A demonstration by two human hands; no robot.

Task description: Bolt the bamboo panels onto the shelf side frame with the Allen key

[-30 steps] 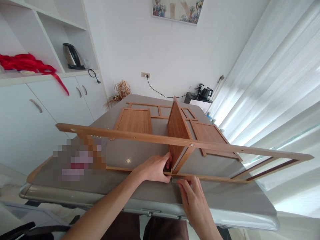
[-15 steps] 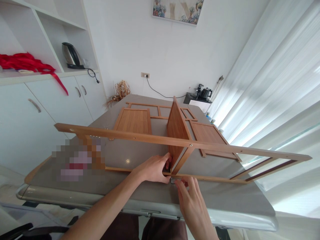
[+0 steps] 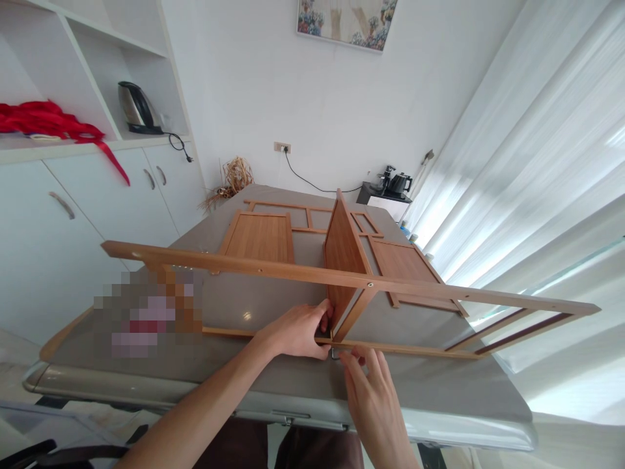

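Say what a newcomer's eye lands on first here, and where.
The big wooden frame stands on edge along the near side of the table, with a panel upright behind its middle. At the panel's foot, the left hand clasps the lower rail while the right hand pinches a small bent metal rod. Far left, a bright red cloth trails over the edge of a shelf.

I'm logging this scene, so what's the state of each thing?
Left hand: gripping wooden frame
Right hand: pinching bent metal tool
Bent metal tool: held
Wooden frame: on edge
Middle panel: upright
Left panel: lying flat
Right panel: lying flat
Cabinet doors: shut
Kettle: upright, unplugged
Wall socket: plug inserted
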